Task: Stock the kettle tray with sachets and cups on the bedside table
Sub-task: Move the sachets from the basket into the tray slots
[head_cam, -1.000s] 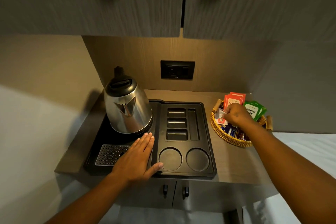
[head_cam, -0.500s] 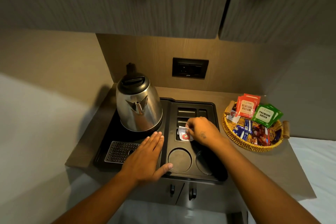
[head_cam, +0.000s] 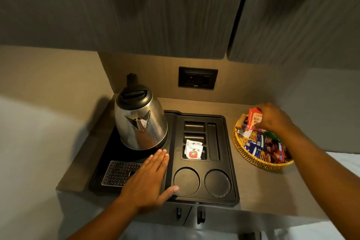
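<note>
The black kettle tray [head_cam: 229, 163] lies on the wooden table with a steel kettle [head_cam: 139, 122] on its left half. A white sachet with a red apple mark [head_cam: 192, 149] rests in the nearest small slot. Both round cup wells [head_cam: 186, 181] hold nothing. My left hand [head_cam: 149, 179] lies flat and open on the tray's front, fingers toward the kettle. My right hand [head_cam: 272, 119] is over the wicker basket [head_cam: 253, 159] at the right, its fingers on a red Classic Assam sachet [head_cam: 255, 119]; whether it grips the sachet is unclear.
The basket also holds blue, brown and green packets. A black wall socket [head_cam: 197, 77] sits on the back panel. Cabinet doors hang overhead. A perforated drip grid [head_cam: 120, 172] is at the tray's front left. Two cupboard handles [head_cam: 188, 213] sit below the table edge.
My right hand carried a white sachet from the basket to the nearest tray slot, let it go, and moved back to the basket. The left hand stayed put.
</note>
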Motion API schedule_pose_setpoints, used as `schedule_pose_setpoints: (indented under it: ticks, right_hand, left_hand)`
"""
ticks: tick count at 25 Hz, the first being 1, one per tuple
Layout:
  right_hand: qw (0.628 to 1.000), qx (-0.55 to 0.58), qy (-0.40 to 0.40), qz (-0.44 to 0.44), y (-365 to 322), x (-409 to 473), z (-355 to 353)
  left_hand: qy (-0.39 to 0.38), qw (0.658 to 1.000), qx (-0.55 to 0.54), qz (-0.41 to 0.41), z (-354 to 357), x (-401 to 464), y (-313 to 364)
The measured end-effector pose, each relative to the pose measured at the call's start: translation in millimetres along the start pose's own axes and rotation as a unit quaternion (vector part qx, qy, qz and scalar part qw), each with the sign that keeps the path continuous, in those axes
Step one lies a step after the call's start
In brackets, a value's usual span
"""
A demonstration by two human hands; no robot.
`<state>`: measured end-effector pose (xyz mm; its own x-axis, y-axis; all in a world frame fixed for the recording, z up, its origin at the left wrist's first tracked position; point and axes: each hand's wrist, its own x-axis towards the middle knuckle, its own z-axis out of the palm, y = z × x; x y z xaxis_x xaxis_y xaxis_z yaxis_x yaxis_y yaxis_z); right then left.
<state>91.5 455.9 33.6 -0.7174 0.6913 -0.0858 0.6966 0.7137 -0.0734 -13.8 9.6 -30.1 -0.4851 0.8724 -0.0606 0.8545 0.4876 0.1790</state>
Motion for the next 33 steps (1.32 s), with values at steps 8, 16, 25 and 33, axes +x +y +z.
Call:
schedule_pose_setpoints:
  ticks: [8,16,25,33]
  right_hand:
    - [0.999,-0.039,0.004,0.009,4,12,1]
    - [0.993,0.100,-0.055,-0.033,-17,-8,-84]
    - [0.974,0.054,-0.129,-0.177,-195,-10,-36]
    - [0.974,0.053,-0.150,-0.160,-217,9,-7]
  left_hand:
    - [0.002,1.000,0.000,0.001,1,-1,-1]
    - [-0.004,1.000,0.000,0.010,-4,-2,1]
    - [-0.006,1.000,-0.013,0.006,-1,-2,-1]
    - [0.001,1.000,-0.014,0.008,-2,0,0]
